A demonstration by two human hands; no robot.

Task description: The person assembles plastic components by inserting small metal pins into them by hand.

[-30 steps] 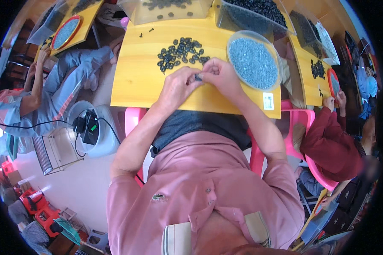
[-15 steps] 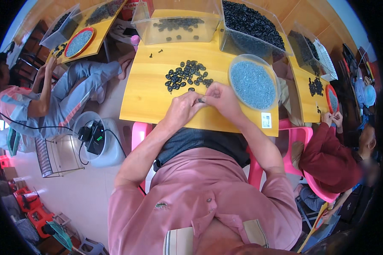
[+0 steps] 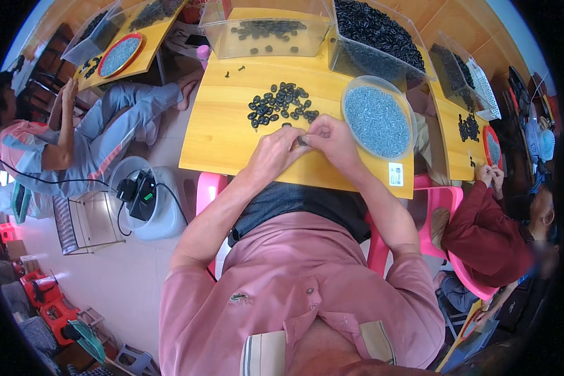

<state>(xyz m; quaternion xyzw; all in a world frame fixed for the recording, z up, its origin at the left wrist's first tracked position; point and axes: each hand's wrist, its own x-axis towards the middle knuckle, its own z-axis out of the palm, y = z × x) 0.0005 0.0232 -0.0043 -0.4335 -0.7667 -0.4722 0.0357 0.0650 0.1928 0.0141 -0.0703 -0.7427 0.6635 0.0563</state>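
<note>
Over the near edge of the yellow table, my left hand pinches a small black plastic part. My right hand meets it there, its fingertips closed together at the same part; whether they hold a screw as well is too small to see. Just beyond my hands lies a loose pile of black oval plastic parts. To the right of my right hand rests a round clear tray full of small silvery-blue screws.
A clear bin with some black pieces stands at the far edge, beside a bin heaped with black parts. Two small dark pieces lie far left. People work at tables on both sides. A bucket with a black device sits on the floor.
The view has shifted slightly, moving the table a little to the right in the picture. My fingers have turned a bit around the black part, still held between both hands.
</note>
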